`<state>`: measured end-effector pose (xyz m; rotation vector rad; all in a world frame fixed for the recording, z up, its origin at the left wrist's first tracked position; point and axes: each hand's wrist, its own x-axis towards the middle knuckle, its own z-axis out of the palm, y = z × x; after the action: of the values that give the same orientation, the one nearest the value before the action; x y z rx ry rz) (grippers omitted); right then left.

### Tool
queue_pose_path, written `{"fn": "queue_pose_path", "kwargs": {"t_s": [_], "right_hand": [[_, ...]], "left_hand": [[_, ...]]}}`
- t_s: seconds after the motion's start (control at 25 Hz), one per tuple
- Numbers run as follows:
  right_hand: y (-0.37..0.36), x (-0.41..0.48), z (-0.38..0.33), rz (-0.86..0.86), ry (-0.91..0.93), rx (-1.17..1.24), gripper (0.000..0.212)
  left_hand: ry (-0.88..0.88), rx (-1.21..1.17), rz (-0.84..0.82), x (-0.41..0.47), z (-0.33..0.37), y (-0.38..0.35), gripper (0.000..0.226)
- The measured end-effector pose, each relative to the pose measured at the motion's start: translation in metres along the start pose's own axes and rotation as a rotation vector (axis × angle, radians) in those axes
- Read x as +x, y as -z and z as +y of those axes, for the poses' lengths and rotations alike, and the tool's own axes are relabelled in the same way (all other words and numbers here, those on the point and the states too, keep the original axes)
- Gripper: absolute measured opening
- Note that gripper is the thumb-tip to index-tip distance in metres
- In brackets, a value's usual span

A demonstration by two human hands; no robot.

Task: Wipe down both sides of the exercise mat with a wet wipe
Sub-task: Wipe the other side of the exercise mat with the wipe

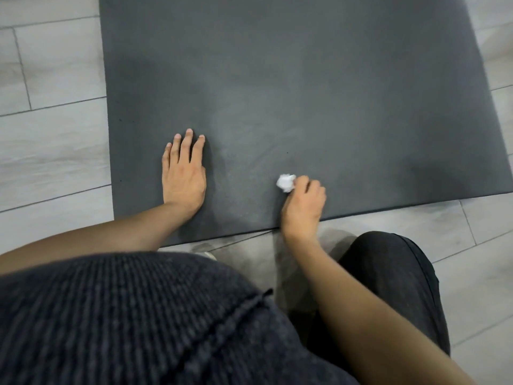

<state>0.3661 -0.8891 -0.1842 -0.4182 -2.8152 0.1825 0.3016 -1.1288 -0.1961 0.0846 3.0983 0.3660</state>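
On the grey plank floor, spread flat: 1 exercise mat, dark grey, matte, fine-grained, probably foam. It is likely light, soft and floppy, best taken by a corner or its near edge for turning. Near that edge the left hand presses flat, fingers straight, holding nothing; the right hand has its grip closed round 1 wet wipe, a small white crumpled ball against the mat.

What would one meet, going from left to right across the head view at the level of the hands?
Floor → left hand, flat on the mat → wet wipe → right hand holding it.
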Motion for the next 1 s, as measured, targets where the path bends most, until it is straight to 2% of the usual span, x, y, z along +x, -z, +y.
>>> {"fn": "queue_pose_path", "kwargs": {"t_s": [0.12,0.2,0.32,0.64,1.0], "right_hand": [[0.003,-0.049,-0.052,-0.184,0.451,0.159,0.020],[-0.001,-0.042,-0.057,-0.231,0.536,0.230,0.019],[-0.009,0.006,-0.055,-0.213,0.412,0.265,0.009],[-0.022,0.161,-0.087,-0.098,0.243,0.393,0.016],[-0.072,0.314,-0.110,-0.059,0.084,0.488,0.016]], "left_hand": [[-0.007,-0.014,0.025,0.000,-0.002,0.001,0.063],[-0.037,-0.022,0.051,-0.001,-0.005,0.002,0.059],[-0.123,-0.023,0.095,0.008,-0.005,0.002,0.049],[-0.188,-0.062,0.035,0.068,-0.007,0.025,0.045],[-0.221,-0.079,0.060,0.205,0.021,0.031,0.044]]}}
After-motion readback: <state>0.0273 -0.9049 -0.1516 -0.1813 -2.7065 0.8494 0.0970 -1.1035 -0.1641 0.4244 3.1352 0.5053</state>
